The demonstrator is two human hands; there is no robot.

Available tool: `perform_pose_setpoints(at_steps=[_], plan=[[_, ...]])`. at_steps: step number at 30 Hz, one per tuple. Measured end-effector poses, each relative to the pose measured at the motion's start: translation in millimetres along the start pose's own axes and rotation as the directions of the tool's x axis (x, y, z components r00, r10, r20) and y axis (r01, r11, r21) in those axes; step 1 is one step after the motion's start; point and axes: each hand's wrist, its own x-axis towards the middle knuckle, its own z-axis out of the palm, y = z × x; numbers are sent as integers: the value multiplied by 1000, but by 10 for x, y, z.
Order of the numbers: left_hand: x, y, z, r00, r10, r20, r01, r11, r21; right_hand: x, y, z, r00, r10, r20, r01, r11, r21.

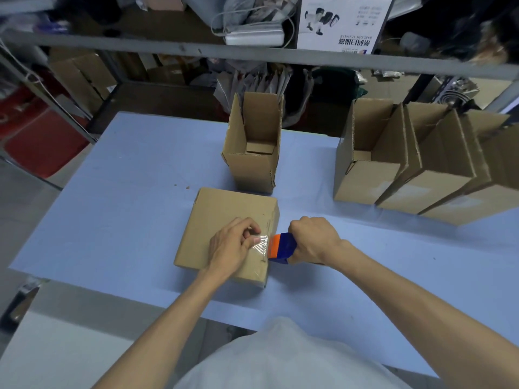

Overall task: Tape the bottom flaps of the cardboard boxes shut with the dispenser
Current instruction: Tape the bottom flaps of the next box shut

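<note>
A closed cardboard box (222,220) lies flaps-up on the blue table (118,209) in front of me. My left hand (233,245) rests on its top near the right edge, fingers curled, pinching the end of a clear tape strip (262,242). My right hand (314,240) grips the blue and orange tape dispenser (282,247) just off the box's right edge. The tape stretches between the dispenser and my left fingers.
An upright open box (252,153) stands right behind the closed one. Several open boxes (407,164) stand in a row at the right of the table. A metal shelf rail (252,54) with clutter crosses the back.
</note>
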Motion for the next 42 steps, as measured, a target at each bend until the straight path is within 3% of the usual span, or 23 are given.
perform_pose_setpoints(at_steps=[6,18,22,26,28,30,32,36,37,38,40,41,42], plan=[[4,11,0,998,60,13,-61,995,78,86,-132,-211,996,-86,10,86,973,-215],[9,70,-9,1000,25,-10,-25,997,71,63,-395,-339,991,-131,24,131,932,-338],[17,86,-34,1000,6,-26,-5,999,40,-42,-311,-176,979,-109,170,177,869,-463],[10,90,-18,998,59,-29,-55,991,120,-186,-2,-354,999,-33,-31,23,961,-276],[3,162,16,996,67,67,-76,986,146,-212,120,-530,995,2,-100,-23,978,-209],[21,190,-8,961,84,265,-142,968,207,-226,180,-603,993,12,-119,-33,984,-173],[57,217,23,900,141,411,-311,870,383,-248,229,-626,991,12,-134,-29,992,-126],[90,400,112,872,106,477,-415,675,610,-334,331,-659,974,48,-220,-38,998,49],[95,437,109,864,90,495,-421,668,614,-375,361,-679,967,57,-247,-35,995,96],[94,466,90,864,94,495,-410,702,582,-428,393,-694,959,64,-277,-23,988,150],[79,502,9,926,130,353,-263,896,359,-568,450,-717,939,88,-333,7,962,274],[80,545,-64,975,73,211,-99,988,116,-641,466,-728,929,104,-355,28,938,347],[84,614,-148,992,-58,112,80,976,-201,-708,470,-733,921,122,-370,49,905,421]])
